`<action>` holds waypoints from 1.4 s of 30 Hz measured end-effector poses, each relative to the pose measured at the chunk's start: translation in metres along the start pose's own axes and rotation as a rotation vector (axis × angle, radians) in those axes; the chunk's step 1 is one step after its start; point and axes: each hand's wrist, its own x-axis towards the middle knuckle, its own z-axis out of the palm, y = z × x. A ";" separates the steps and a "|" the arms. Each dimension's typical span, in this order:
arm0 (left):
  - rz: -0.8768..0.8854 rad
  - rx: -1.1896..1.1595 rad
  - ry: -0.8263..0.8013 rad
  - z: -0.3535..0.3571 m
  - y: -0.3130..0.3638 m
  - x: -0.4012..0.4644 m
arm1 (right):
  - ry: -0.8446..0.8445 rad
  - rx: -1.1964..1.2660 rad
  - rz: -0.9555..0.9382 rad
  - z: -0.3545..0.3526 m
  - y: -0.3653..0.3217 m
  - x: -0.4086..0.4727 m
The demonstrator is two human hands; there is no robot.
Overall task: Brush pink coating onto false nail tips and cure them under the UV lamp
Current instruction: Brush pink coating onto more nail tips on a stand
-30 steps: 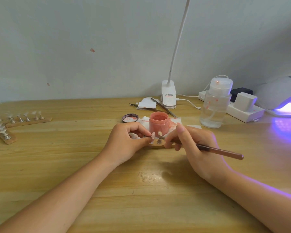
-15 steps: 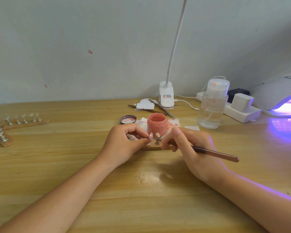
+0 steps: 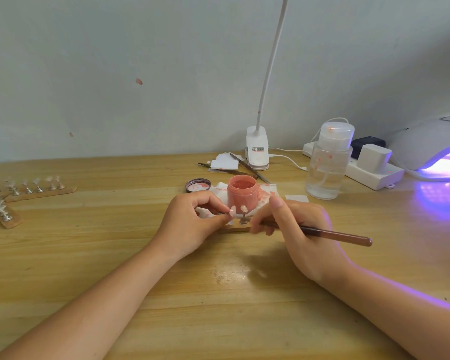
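Note:
An open jar of pink coating [image 3: 242,193] stands on stained white tissue at the table's middle. Just in front of it lies a small wooden strip [image 3: 235,228] with a nail tip [image 3: 243,209] upright on a metal stand. My left hand [image 3: 190,224] pinches another nail tip on its stand [image 3: 231,211] beside that one. My right hand [image 3: 294,229] grips a brown brush [image 3: 335,234], its bristle end hidden behind my fingers near the strip. The white UV lamp [image 3: 431,149] glows purple at the far right.
Two wooden strips of clear nail tips on stands [image 3: 39,189] lie at the far left. The jar's lid [image 3: 198,185], tweezers [image 3: 250,168], paper scraps, a clip lamp [image 3: 257,152], a clear pump bottle [image 3: 327,165] and a power strip [image 3: 374,172] stand behind.
The view has shifted slightly. My left hand still pinches the nail tip by the strip, and my right hand with the brush has lowered a little toward it.

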 end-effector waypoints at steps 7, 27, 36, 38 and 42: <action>0.017 0.012 -0.012 0.000 0.000 0.000 | -0.032 0.007 -0.001 0.001 0.000 -0.001; 0.046 -0.001 -0.005 0.000 0.000 0.000 | 0.000 -0.020 0.039 0.002 0.001 0.002; 0.048 0.019 0.012 0.000 0.000 0.000 | -0.018 0.030 0.059 0.002 -0.001 0.001; 0.047 0.029 0.011 0.000 0.000 0.001 | 0.009 0.017 0.020 0.002 -0.001 0.000; 0.045 0.024 0.010 0.000 -0.002 0.001 | 0.008 -0.041 0.009 0.002 0.001 0.003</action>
